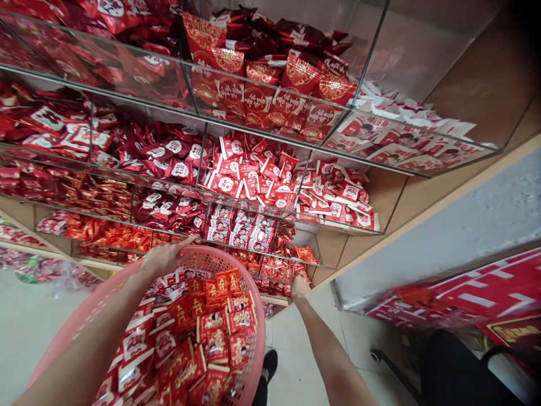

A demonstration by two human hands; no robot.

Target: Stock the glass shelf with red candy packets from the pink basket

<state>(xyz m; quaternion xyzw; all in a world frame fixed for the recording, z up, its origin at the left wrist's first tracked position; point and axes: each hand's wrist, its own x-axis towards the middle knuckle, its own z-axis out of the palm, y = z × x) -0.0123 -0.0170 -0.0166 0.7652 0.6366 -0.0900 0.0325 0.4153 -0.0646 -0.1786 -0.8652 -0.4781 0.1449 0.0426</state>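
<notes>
A pink plastic basket (249, 389) with a perforated wall is full of small red packets (217, 344), many with gold lettering. My left hand (164, 258) grips the far rim of this basket, its forearm crossing over the packets and one finger stretched towards the shelf. My right hand (300, 286) reaches to the front of a low shelf compartment. Its fingers are closed on a small red packet (300, 271) there, with the fingertips partly hidden. More red and gold packets (274, 266) lie beside that hand.
Tiered shelves with glass fronts (270, 211) hold red and maroon packets ahead of me. Their wooden side panel (363, 245) runs along the right. A black chair (452, 372) stands at the lower right, near red printed boxes (477, 290). My shoe (270, 362) shows on the tiled floor.
</notes>
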